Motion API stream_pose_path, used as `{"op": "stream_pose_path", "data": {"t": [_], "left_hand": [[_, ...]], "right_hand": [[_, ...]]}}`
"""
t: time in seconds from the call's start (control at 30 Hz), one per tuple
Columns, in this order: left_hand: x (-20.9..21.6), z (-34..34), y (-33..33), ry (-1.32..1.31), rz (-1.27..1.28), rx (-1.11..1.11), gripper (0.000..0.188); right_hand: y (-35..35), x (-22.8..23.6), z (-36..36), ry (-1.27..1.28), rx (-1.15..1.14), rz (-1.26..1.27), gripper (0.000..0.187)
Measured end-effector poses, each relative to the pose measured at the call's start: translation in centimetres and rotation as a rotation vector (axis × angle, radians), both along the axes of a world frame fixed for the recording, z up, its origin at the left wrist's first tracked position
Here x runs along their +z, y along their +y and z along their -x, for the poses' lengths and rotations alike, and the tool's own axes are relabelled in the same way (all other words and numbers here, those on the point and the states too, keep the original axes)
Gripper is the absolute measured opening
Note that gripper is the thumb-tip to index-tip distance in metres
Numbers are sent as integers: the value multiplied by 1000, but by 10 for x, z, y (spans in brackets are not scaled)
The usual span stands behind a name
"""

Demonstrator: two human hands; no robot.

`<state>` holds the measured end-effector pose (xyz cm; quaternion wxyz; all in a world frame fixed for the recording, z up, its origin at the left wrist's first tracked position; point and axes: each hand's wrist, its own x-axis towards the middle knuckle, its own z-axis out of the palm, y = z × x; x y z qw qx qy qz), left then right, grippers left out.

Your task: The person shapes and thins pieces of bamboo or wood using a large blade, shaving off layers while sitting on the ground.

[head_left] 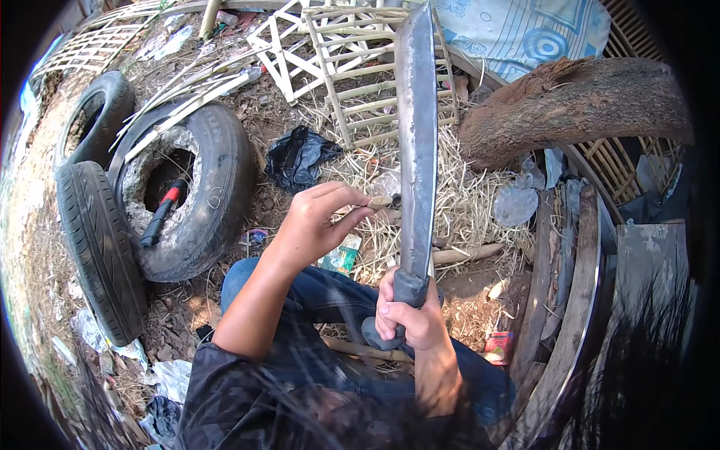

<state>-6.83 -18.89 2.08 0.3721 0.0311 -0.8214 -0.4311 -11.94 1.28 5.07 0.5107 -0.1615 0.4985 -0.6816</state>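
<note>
My right hand (409, 319) is wrapped round the dark handle of a machete (417, 142). Its long, broad grey blade points up and away from me. To the left of the blade, my left hand (319, 221) pinches a small tan piece (380, 202), perhaps wood or bamboo, between thumb and fingers. The piece's far end comes close to the blade, and whether they touch I cannot tell. Pale shavings (457, 217) lie scattered on the ground beneath both hands.
Worn tires (229, 195) lie at the left, one holding a black-and-red tool (163, 212). A bamboo lattice (367, 90) and a black plastic bag (300, 159) lie ahead. A thick log (577, 105) crosses the far right, with planks (574, 277) nearer me.
</note>
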Motion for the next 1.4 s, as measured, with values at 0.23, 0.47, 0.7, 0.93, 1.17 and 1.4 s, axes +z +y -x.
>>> {"op": "stream_pose_path", "data": {"t": [0.23,0.47,0.7,0.93,1.17,1.4], "left_hand": [[-1,1,4,10,16,12,15],[1,2,8,21,-4,16,15],[-1,1,7,7,7,13,15],[0,1,8,19,1,5,15],[-1,2,8,11,-19,0,14],[-2,4,8,6,1,-6,15]], "right_hand": [[-4,5,3,390,-67,-171,11],[-13,2,-2,504,-72,-217,11],[-16,-8,-3,528,-113,-247,11],[-18,-2,-7,597,-144,-284,10],[-16,3,-3,614,-151,-288,9],[-15,3,0,700,-146,-303,10]]}}
